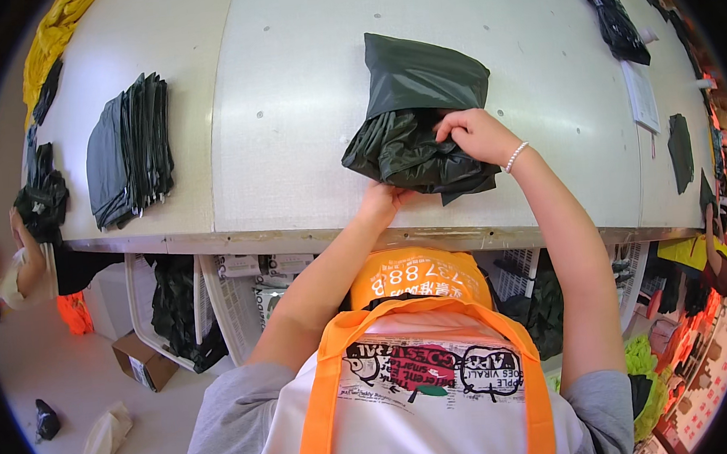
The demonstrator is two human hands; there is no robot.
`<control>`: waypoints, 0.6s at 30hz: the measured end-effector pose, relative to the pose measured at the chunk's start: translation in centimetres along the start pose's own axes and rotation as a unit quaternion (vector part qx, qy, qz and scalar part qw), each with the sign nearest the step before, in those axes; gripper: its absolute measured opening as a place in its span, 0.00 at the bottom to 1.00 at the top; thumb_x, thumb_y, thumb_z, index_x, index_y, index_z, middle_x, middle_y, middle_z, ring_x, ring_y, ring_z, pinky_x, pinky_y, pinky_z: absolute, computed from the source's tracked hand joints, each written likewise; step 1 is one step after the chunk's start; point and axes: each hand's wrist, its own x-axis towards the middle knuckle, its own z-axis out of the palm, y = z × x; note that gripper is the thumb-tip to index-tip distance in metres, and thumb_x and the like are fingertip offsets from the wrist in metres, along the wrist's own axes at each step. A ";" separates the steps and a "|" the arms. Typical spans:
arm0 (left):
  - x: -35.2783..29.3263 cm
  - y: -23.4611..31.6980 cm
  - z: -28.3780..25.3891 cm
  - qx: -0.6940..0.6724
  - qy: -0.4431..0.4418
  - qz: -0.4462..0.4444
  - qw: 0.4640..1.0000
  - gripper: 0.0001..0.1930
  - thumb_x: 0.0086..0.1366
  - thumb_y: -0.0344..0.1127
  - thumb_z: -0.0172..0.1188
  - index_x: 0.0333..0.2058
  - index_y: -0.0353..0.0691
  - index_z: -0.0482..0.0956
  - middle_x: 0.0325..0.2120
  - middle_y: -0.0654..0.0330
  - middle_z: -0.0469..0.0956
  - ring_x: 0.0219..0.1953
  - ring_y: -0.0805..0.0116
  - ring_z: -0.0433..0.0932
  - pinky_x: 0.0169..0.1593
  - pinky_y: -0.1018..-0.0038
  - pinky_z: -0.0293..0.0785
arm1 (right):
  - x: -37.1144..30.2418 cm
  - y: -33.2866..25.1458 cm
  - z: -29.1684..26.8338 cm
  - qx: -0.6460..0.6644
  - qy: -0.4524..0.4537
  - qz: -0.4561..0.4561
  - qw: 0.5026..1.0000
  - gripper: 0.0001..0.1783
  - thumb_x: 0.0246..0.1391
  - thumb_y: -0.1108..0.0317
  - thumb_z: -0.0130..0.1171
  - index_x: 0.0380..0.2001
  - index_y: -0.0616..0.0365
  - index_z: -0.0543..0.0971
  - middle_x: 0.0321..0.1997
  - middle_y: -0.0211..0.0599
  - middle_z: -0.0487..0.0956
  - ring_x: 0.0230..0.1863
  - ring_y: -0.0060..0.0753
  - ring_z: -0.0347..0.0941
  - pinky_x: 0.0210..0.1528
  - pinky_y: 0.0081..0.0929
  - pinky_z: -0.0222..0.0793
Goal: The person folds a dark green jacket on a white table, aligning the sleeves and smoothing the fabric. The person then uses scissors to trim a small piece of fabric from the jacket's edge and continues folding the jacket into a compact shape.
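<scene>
A bundle of folded, shiny dark green fabric (426, 159) lies at the table's front edge, its far end tucked under the mouth of a flat dark green pouch (424, 75). Beneath the near left side of the bundle my left hand (385, 202) grips it, most of its fingers hidden under the fabric. My right hand (481, 137) comes in from the right with curled fingers, closed on the fabric just below the pouch's opening. Whether it also pinches the pouch's edge cannot be made out.
A stack of dark green pouches (130, 150) lies to the left on the white table (293, 63). Dark packets (615, 20) and a white sheet (640, 96) lie at the right. Below stand white crates (226, 308) and a cardboard box (143, 360). Other people work at both sides.
</scene>
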 end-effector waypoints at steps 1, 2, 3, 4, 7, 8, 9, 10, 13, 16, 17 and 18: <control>0.1 -0.2 -0.3 -0.006 0.015 -0.007 1.000 0.16 0.66 0.27 0.46 0.53 0.41 0.67 0.47 0.56 0.74 0.45 0.60 0.77 0.44 0.65 0.79 | -0.3 -0.6 0.4 -0.030 -0.018 0.009 0.999 0.15 0.51 0.76 0.44 0.39 0.62 0.78 0.43 0.49 0.78 0.46 0.44 0.74 0.52 0.29 0.67; -0.2 -0.2 0.0 -0.011 0.027 -0.016 0.999 0.16 0.66 0.27 0.45 0.53 0.41 0.67 0.47 0.55 0.74 0.46 0.60 0.77 0.44 0.65 0.79 | -0.6 -0.8 0.4 -0.061 -0.034 0.021 0.997 0.15 0.52 0.76 0.44 0.38 0.61 0.78 0.42 0.49 0.78 0.45 0.45 0.74 0.51 0.30 0.67; -0.3 -0.2 0.3 -0.015 0.040 -0.025 0.999 0.16 0.66 0.27 0.45 0.53 0.41 0.67 0.48 0.55 0.74 0.46 0.60 0.77 0.45 0.64 0.79 | -0.5 0.2 1.4 -0.103 0.035 -0.044 0.993 0.14 0.53 0.75 0.44 0.38 0.61 0.78 0.38 0.51 0.79 0.41 0.50 0.75 0.48 0.35 0.69; -0.4 -0.2 0.6 -0.003 0.025 -0.020 0.999 0.16 0.67 0.29 0.45 0.54 0.41 0.66 0.48 0.55 0.74 0.46 0.59 0.76 0.45 0.64 0.79 | -0.2 0.2 1.8 -0.093 0.114 -0.049 0.988 0.14 0.54 0.74 0.44 0.40 0.62 0.77 0.39 0.53 0.78 0.42 0.52 0.74 0.48 0.36 0.69; -0.4 -0.7 0.6 0.037 -0.015 0.004 0.999 0.17 0.69 0.33 0.45 0.56 0.42 0.65 0.50 0.56 0.73 0.48 0.59 0.75 0.48 0.64 0.77 | 2.0 -2.5 2.3 -0.208 0.108 0.059 0.970 0.16 0.56 0.71 0.43 0.44 0.65 0.74 0.45 0.55 0.76 0.46 0.53 0.72 0.51 0.37 0.68; -0.2 -1.2 0.4 0.056 -0.031 0.012 0.998 0.17 0.69 0.34 0.45 0.56 0.42 0.64 0.51 0.56 0.72 0.49 0.59 0.75 0.49 0.64 0.77 | 3.0 -3.3 2.2 -0.267 0.065 0.115 0.955 0.16 0.57 0.70 0.43 0.46 0.65 0.73 0.47 0.56 0.75 0.48 0.53 0.72 0.52 0.37 0.67; 0.0 -1.5 0.7 0.077 -0.050 0.016 0.996 0.17 0.70 0.34 0.45 0.56 0.42 0.64 0.52 0.57 0.72 0.49 0.59 0.74 0.50 0.63 0.76 | 4.0 -3.1 2.6 -0.250 0.134 0.090 0.955 0.17 0.58 0.69 0.43 0.47 0.65 0.72 0.49 0.56 0.74 0.50 0.53 0.70 0.54 0.37 0.65; 0.2 -1.9 1.0 0.063 -0.052 0.005 0.997 0.17 0.70 0.35 0.45 0.56 0.43 0.64 0.52 0.57 0.71 0.50 0.60 0.74 0.51 0.63 0.75 | 5.2 -2.3 3.4 -0.232 0.202 0.063 0.949 0.18 0.58 0.68 0.42 0.48 0.65 0.72 0.51 0.55 0.72 0.52 0.52 0.69 0.57 0.38 0.63; 0.2 -2.2 1.8 0.023 -0.051 -0.020 0.998 0.17 0.70 0.37 0.45 0.56 0.43 0.64 0.52 0.58 0.71 0.51 0.61 0.73 0.52 0.64 0.74 | 7.0 -0.7 4.5 -0.222 0.336 0.048 0.914 0.22 0.60 0.63 0.42 0.53 0.62 0.70 0.58 0.52 0.68 0.60 0.50 0.63 0.63 0.38 0.56; 0.2 -2.3 2.0 0.018 -0.032 -0.030 0.999 0.17 0.70 0.38 0.45 0.56 0.45 0.64 0.51 0.59 0.72 0.50 0.62 0.74 0.52 0.64 0.74 | 8.6 4.6 6.2 -0.113 0.353 0.010 0.929 0.28 0.61 0.54 0.42 0.60 0.57 0.65 0.66 0.47 0.60 0.67 0.45 0.54 0.68 0.37 0.46; 0.1 -2.5 2.5 0.038 -0.012 -0.031 0.999 0.17 0.70 0.39 0.45 0.56 0.45 0.65 0.51 0.59 0.72 0.50 0.62 0.74 0.51 0.65 0.74 | 8.5 4.8 6.4 -0.054 0.344 -0.012 0.938 0.30 0.61 0.51 0.42 0.62 0.55 0.63 0.69 0.44 0.56 0.69 0.43 0.50 0.70 0.36 0.43; 0.0 -2.7 2.7 0.059 0.007 -0.032 0.998 0.17 0.70 0.39 0.46 0.56 0.45 0.65 0.50 0.59 0.72 0.49 0.62 0.74 0.51 0.65 0.74 | 8.2 5.2 6.5 -0.062 0.320 0.017 0.945 0.33 0.60 0.47 0.43 0.64 0.52 0.61 0.70 0.42 0.54 0.70 0.42 0.48 0.70 0.35 0.41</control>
